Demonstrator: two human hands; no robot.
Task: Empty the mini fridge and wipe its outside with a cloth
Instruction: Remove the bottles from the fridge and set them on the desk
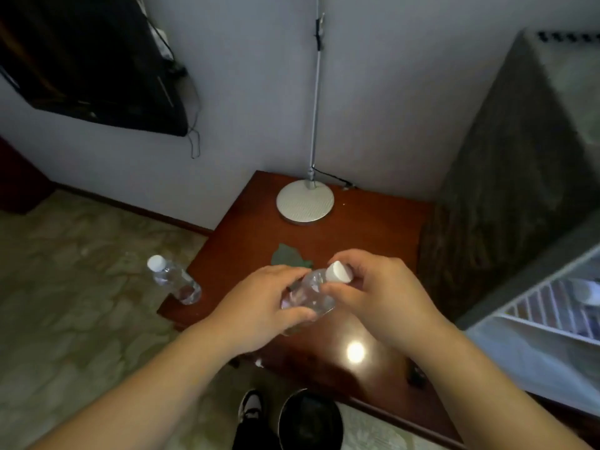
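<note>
Left hand [259, 297] grips the water bottle [311, 293], right hand [373, 287] pinches its cap, above the surface [373, 228]. A second bottle [175, 280] stands far left. The open fridge [535, 336], right, isn't emptied, and the cloth [285, 256] lies unused, so wiping remains.

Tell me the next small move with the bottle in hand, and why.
Probably lower the held bottle onto the table beside the standing bottle: left hand and right hand both grip it above the wood, and the open fridge holds another item.
</note>
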